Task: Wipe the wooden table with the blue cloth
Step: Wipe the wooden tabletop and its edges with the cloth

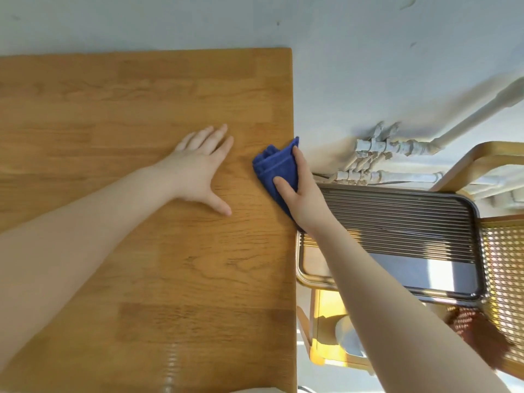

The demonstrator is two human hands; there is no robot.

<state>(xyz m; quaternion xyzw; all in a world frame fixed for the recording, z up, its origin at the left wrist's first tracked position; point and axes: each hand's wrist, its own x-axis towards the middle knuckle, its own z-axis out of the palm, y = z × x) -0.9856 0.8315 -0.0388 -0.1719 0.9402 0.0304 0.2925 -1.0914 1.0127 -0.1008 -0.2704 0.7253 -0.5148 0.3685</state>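
Note:
The wooden table (pixel 141 265) fills the left and middle of the head view, its right edge running down the frame. A folded blue cloth (pixel 273 167) lies at that right edge, partly over it. My right hand (pixel 300 194) grips the cloth, thumb on top and fingers curled round its outer side past the table edge. My left hand (pixel 202 168) rests flat on the wood just left of the cloth, fingers spread and straight, not touching it.
Right of the table stands a wooden chair (pixel 499 251) with a cane back, and a ribbed metal tray (pixel 411 222) lies on its seat. White pipes (pixel 397 154) run along the pale wall behind. A white round object (pixel 347 336) sits below the chair seat.

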